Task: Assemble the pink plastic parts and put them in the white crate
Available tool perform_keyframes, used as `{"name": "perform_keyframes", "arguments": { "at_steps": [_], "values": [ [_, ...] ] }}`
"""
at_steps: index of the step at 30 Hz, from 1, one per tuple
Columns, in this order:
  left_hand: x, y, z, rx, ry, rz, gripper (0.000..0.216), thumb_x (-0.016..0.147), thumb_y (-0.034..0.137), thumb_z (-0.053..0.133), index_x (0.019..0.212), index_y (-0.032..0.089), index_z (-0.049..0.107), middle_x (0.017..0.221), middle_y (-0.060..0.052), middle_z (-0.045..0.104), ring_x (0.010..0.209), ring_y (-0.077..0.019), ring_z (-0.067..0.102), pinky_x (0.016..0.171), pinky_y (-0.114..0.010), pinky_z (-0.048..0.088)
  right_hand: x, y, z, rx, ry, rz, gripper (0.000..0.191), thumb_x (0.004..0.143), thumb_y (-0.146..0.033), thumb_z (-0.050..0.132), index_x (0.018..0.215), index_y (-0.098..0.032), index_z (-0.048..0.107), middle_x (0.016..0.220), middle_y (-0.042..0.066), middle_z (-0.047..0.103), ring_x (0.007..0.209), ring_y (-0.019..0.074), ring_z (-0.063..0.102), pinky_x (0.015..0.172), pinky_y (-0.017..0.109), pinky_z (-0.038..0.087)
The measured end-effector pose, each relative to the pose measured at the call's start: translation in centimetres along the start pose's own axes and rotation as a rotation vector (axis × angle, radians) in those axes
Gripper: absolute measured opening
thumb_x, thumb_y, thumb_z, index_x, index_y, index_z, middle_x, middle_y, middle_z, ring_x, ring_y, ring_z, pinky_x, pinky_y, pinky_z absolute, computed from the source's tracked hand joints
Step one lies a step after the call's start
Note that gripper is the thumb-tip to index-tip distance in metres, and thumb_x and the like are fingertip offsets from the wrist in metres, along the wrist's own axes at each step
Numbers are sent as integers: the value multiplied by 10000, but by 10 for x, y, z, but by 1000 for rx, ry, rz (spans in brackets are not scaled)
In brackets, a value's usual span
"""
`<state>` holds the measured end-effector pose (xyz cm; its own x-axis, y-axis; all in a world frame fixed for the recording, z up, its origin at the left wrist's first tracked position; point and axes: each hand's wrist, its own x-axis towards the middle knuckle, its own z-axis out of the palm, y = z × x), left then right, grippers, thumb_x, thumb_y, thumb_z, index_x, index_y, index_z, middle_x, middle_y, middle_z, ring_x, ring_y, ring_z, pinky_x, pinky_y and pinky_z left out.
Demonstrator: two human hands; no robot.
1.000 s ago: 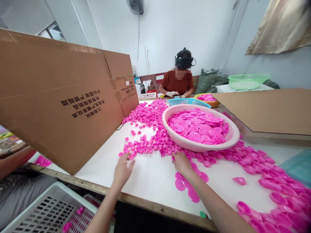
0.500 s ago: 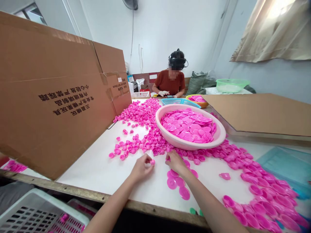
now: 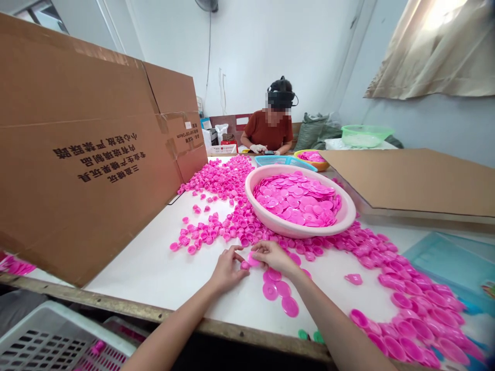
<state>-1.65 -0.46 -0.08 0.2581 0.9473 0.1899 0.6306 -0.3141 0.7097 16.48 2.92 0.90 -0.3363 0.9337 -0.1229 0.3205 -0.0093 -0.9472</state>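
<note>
My left hand (image 3: 226,269) pinches a small pink cap (image 3: 245,265) just above the white table (image 3: 162,268). My right hand (image 3: 273,256) holds a flat pink disc (image 3: 253,259) against that cap; the two hands meet near the table's front. Several flat pink discs (image 3: 280,293) lie under my right wrist. A band of loose pink caps (image 3: 220,232) spreads across the table in front of my hands. A pale pink basin (image 3: 348,219) full of discs stands just beyond.
A big cardboard box (image 3: 85,154) rises at the left, a flat cardboard sheet (image 3: 413,180) lies at the right. A white slotted crate (image 3: 50,342) sits below the table edge. Another person (image 3: 270,129) sits at the far end beside a blue basket (image 3: 284,161).
My left hand took a cap from the pile and came right. My right hand lifted a disc and moved left until both hands met.
</note>
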Motion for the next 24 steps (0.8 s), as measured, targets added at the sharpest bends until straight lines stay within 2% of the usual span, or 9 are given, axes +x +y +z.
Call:
{"name": "perform_keyframes", "arguments": {
  "at_steps": [2,6,12,16,17,19,21,24],
  "values": [
    [1,1,1,-33,4,1,530,611,323,660,1073,225,419,811,7,609,808,-176,534,750,-299,376,1,3,14,101,-84,73,187,743,-221,545,905,-129,538,541,-9,548,455,109,523,409,184,396],
    [2,1,3,-54,12,-1,527,602,356,662,1053,214,431,802,-8,609,800,-186,553,742,-299,387,7,9,35,92,-33,135,133,756,-189,534,870,-128,505,461,-37,514,366,86,482,338,153,366],
    [0,0,-2,-105,-14,22,498,612,338,646,1052,219,443,809,-16,615,805,-189,555,763,-308,388,5,-3,34,59,-64,212,77,759,-139,523,823,-128,483,516,-12,549,453,125,567,380,178,443],
    [6,-2,-6,-300,-119,-11,551,639,348,624,1119,212,391,856,-30,599,809,-179,550,733,-286,405,2,-4,36,84,-46,201,88,754,-145,533,789,-138,453,573,7,577,499,141,594,412,195,474],
    [10,-2,-5,-341,-107,-48,503,686,368,572,1124,205,383,863,-35,589,798,-172,547,715,-280,411,2,-2,38,95,-37,196,97,754,-150,534,786,-142,444,583,9,582,500,144,596,416,202,479],
    [20,-1,1,-319,2,-137,374,782,388,425,1096,187,401,888,-52,565,797,-166,532,704,-283,410,3,1,42,117,-25,192,100,751,-147,527,777,-146,431,579,7,582,486,150,595,413,216,483],
    [30,2,11,-145,124,-200,325,813,371,350,1061,176,432,945,-71,538,856,-181,503,755,-314,388,5,4,45,153,-43,187,95,735,-104,511,761,-146,430,558,-6,573,471,149,591,416,224,488],
    [37,6,26,128,200,-240,289,797,303,370,1047,183,451,1025,-82,499,966,-219,432,833,-367,326,6,9,42,292,-136,191,119,696,-41,495,741,-141,449,576,-25,571,505,130,600,485,224,510]
  ]
}}
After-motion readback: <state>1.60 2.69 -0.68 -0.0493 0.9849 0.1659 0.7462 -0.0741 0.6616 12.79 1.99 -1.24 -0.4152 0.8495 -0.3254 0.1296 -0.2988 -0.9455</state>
